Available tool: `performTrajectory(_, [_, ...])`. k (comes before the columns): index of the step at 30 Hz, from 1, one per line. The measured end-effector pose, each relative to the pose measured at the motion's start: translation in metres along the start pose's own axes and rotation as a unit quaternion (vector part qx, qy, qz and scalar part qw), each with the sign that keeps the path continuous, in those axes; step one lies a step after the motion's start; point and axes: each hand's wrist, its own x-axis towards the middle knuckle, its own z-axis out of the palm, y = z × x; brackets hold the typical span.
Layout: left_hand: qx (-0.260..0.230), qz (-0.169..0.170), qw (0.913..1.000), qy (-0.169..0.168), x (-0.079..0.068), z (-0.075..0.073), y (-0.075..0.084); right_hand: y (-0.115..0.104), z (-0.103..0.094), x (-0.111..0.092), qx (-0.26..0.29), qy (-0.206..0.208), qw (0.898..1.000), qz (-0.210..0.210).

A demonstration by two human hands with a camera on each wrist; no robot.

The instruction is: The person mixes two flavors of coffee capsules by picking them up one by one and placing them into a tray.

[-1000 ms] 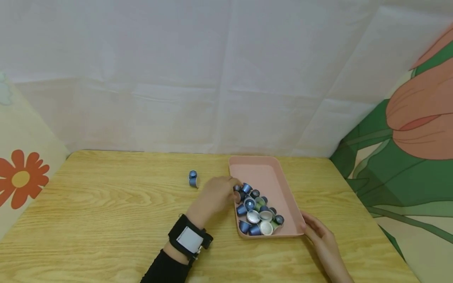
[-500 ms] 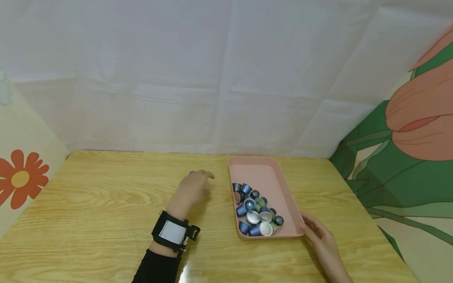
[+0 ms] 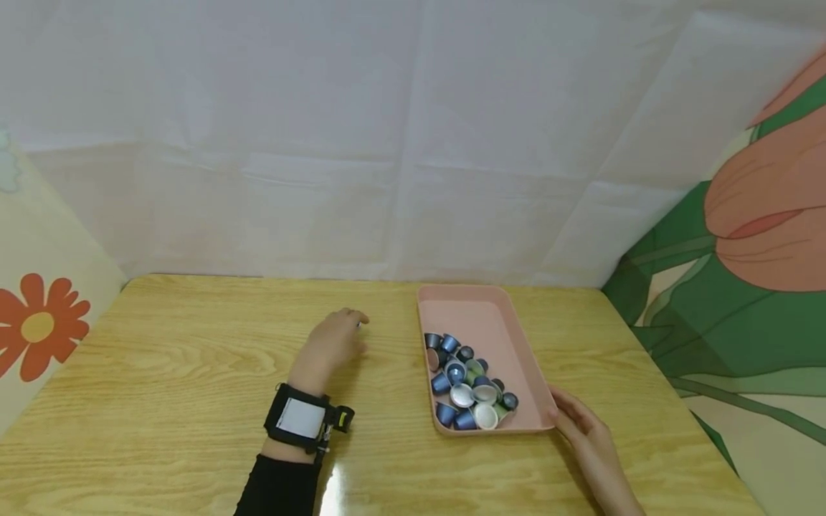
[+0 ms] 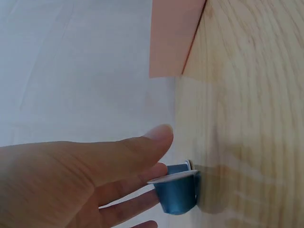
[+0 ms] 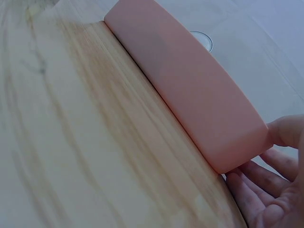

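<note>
My left hand (image 3: 332,342) reaches over the table left of the pink tray (image 3: 484,315), palm down in the head view. In the left wrist view a blue coffee capsule (image 4: 176,192) stands at its fingertips, lid up, with a second capsule (image 4: 177,168) partly hidden behind it. The thumb is held straight, apart from the capsules. The hand hides most of them in the head view. At the tray's near right corner, my right hand (image 3: 590,444) holds the edge, thumb at the rim and fingers against the outer wall.
Several blue, green, dark and silver-lidded capsules (image 3: 463,394) lie heaped in the tray's near left part. A white cloth (image 3: 323,179) hangs behind the wooden table (image 3: 181,373). Flower-patterned panels (image 3: 729,287) flank the table.
My left hand has moved left, from the tray's left rim to the two capsules on the table, now covering them. My right hand and the tray have stayed put.
</note>
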Motion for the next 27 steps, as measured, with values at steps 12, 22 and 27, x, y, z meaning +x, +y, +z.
performTrajectory(12, [-0.023,-0.061,0.9963,-0.056,-0.0054,-0.0016,-0.0082,-0.0014,0.0012,0.0003,-0.003,0.001,1.0,-0.004])
performTrajectory(22, [-0.015,-0.064,0.9954,-0.069,-0.0066,-0.0048,-0.004,-0.0009,-0.0001,0.0014,-0.002,-0.003,1.0,-0.004])
performTrajectory(27, [-0.036,-0.059,0.9948,-0.075,-0.0094,-0.0091,-0.0006,-0.0005,0.0011,0.0011,0.007,-0.002,1.0,-0.008])
